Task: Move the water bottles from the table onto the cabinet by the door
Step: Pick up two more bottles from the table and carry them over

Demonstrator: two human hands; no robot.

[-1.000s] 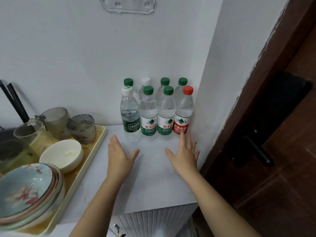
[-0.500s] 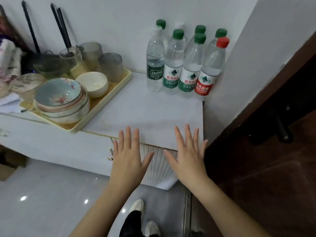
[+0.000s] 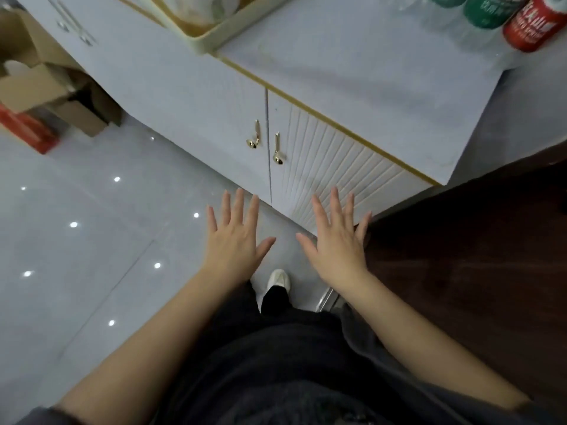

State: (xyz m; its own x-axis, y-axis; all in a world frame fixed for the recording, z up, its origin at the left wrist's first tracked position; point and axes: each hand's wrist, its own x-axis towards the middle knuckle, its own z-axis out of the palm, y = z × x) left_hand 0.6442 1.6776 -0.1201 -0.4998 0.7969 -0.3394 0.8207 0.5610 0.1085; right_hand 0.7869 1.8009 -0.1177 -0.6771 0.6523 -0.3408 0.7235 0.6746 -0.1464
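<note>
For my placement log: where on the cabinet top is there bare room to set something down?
The bare stretch of cabinet top between the tray on the left, the bottles in the far right corner and the gold front edge. Crowded: that bottle corner; the tray is occupied.

head view, steeply downward, near cabinet (image 3: 352, 87)

two hands (image 3: 236, 240) (image 3: 334, 243), two gold handles (image 3: 254, 134) (image 3: 277, 148), one tray (image 3: 214, 35), one shoe (image 3: 278, 279), one red-labelled bottle (image 3: 530, 23).
</note>
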